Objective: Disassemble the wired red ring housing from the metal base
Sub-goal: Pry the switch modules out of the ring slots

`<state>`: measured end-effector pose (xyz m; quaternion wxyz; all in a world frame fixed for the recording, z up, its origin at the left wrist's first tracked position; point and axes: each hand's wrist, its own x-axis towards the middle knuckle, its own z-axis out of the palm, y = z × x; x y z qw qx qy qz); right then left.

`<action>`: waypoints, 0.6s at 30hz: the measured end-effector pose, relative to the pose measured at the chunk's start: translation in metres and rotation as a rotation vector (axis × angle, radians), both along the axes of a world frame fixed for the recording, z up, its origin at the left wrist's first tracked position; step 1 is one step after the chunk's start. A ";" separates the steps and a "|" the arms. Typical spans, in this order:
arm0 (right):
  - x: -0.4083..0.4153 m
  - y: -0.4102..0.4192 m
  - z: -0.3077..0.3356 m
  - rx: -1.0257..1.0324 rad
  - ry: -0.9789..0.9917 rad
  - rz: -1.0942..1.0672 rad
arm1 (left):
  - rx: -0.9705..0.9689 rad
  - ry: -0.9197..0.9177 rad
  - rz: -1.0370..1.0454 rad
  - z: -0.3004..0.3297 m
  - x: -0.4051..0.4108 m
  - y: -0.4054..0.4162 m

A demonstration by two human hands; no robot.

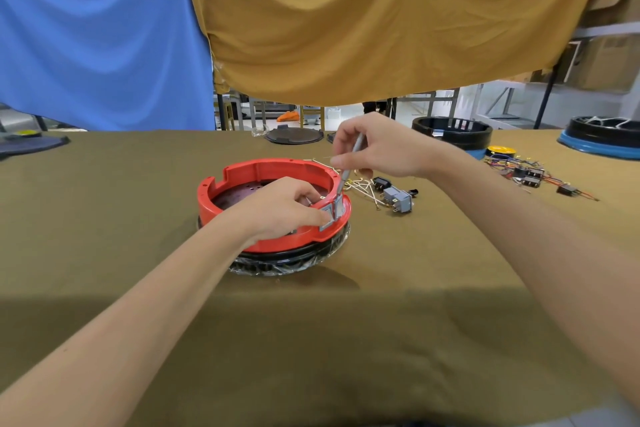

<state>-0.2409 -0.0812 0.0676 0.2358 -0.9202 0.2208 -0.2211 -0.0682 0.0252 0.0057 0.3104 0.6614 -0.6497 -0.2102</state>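
1. Head view: red ring (242,172) seated on a black base (294,255) wrapped in clear film, near the middle of the counter (381,322), which is draped in olive-brown cloth.
2. Dark perforated plate (242,196) visible inside the ring.
3. Two grey switches (334,211) set into the ring's right-hand wall, side by side.
4. Left hand (280,206) reaching over the near rim of the ring, fingers (320,217) curled and pinching the nearer grey switch.
5. Right hand (377,146) raised above the ring's right side, fingers clenched around a thin grey tool (349,163) held like a pen.
6. Tool slanting down to the left, tip meeting the top of the farther grey switch.
7. Just right of the ring, on the cloth: a loose grey switch block (398,199), a small black switch (381,182) and a scatter of pale wires (363,189).
8. Farther toward the right edge of the counter: a tangle of coloured wires with small black parts (530,175), and a yellow spool (501,150) behind it.
9. Along the far edge: a flat black round lid (293,135), a black ring housing (452,130), and at the far right corner another black ring on a blue base (602,140).
10. At the far left corner, a dark flat mat (31,144).
11. Hanging behind the counter: a blue cloth (97,35) on the left and a mustard cloth (381,17) on the right.
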 end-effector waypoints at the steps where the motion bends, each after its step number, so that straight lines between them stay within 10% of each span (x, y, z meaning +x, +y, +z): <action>1: -0.001 0.000 -0.001 0.017 -0.003 0.015 | 0.000 0.003 -0.003 0.000 0.000 0.000; 18: 0.017 0.012 0.007 -0.197 0.147 0.063 | -0.009 0.031 0.012 0.000 -0.001 0.002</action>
